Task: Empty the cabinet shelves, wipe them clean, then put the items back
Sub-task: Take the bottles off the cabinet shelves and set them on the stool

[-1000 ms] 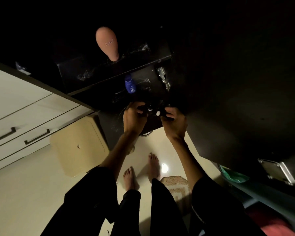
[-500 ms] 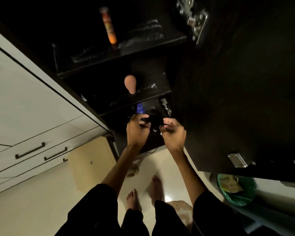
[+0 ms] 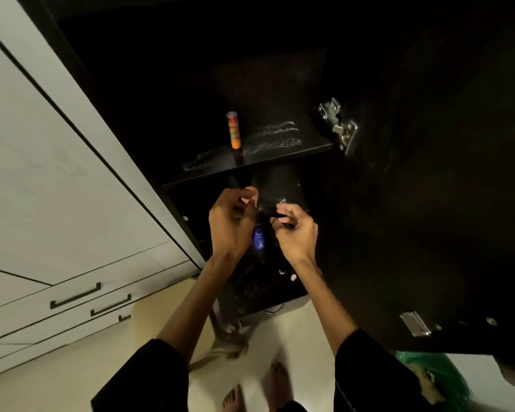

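Note:
The dark cabinet stands open, and its upper shelf [image 3: 280, 154] carries an orange canister [image 3: 234, 129]. Both my hands are raised in front of the middle shelf. My left hand [image 3: 231, 224] has its fingers loosely curled, with nothing visible in them. My right hand [image 3: 296, 231] is close beside it, fingers and thumb apart and also empty as far as the dark lets me see. Between my wrists a blue bottle [image 3: 258, 238] stands on a lower shelf. Two small dark items with white caps [image 3: 287, 275] lie below it. The pink bulb-shaped item is hidden.
The open cabinet door [image 3: 428, 188] fills the right side, with metal hinges [image 3: 338, 126] at its edge. White drawers with dark handles [image 3: 75, 295] lie to the left. A green bag [image 3: 434, 373] sits on the floor at lower right. My bare feet stand on the pale floor.
Both hands have let go of the small dark items on the lower shelf and risen to the middle shelf. My head tilted up, so the upper shelf now shows more.

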